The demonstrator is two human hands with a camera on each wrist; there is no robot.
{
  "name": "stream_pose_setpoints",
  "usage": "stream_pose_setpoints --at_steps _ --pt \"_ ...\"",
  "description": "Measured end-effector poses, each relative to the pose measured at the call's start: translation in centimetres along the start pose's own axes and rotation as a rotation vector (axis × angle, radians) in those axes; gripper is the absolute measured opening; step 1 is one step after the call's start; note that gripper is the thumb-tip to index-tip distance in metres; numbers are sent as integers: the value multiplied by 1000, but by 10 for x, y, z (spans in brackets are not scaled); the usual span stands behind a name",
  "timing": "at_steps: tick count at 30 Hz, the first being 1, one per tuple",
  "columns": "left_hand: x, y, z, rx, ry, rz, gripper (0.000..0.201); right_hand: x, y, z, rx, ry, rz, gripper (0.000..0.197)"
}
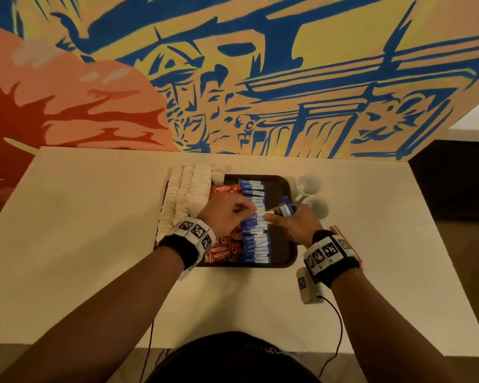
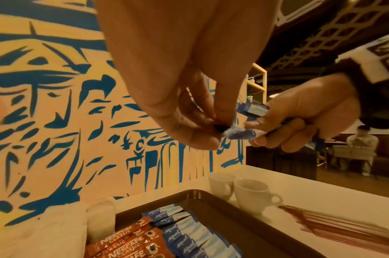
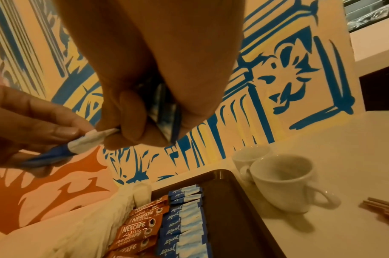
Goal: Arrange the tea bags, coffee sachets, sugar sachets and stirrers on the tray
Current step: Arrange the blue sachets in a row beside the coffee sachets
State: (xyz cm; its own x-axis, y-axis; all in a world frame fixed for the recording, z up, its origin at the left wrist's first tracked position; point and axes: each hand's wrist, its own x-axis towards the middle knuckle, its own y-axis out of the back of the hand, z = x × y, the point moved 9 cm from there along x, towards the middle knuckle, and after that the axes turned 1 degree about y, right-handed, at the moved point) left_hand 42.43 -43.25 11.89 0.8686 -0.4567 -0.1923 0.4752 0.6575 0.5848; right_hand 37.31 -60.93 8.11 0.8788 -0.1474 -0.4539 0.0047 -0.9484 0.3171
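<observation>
blue sachet (image 2: 238,135) pinched between left hand (image 2: 180,83) and right hand (image 2: 299,120)

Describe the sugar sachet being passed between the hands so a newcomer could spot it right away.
Start at the dark brown tray on the white table. Above its column of blue-and-white sachets, the left hand and right hand meet. The single blue-and-white sachet pinched between them is the only one lifted and crumpled.

Both forearms extended, left hand (image 1: 227,214) fingers pinched, right hand (image 1: 295,222) fingers curled, fingertips meeting
</observation>
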Motion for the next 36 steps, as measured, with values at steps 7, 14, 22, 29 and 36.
stream_pose_setpoints --at_steps 7,14,22,29,36 --pt "48 -5 -35 163 124 -11 13 48 5 29 25 -97 -99 6" --pt "76 -36 -95 217 321 -5 11 86 -7 79 -238 -181 -39 11" --pt "99 -91 -108 313 277 -210 15 104 -23 117 -213 -319 -25 3" --pt "102 -101 -113 395 225 -242 15 107 -31 133 -188 -374 3 14" --pt "103 -92 -107 428 193 -211 15 104 -28 123 -198 -318 13 19"
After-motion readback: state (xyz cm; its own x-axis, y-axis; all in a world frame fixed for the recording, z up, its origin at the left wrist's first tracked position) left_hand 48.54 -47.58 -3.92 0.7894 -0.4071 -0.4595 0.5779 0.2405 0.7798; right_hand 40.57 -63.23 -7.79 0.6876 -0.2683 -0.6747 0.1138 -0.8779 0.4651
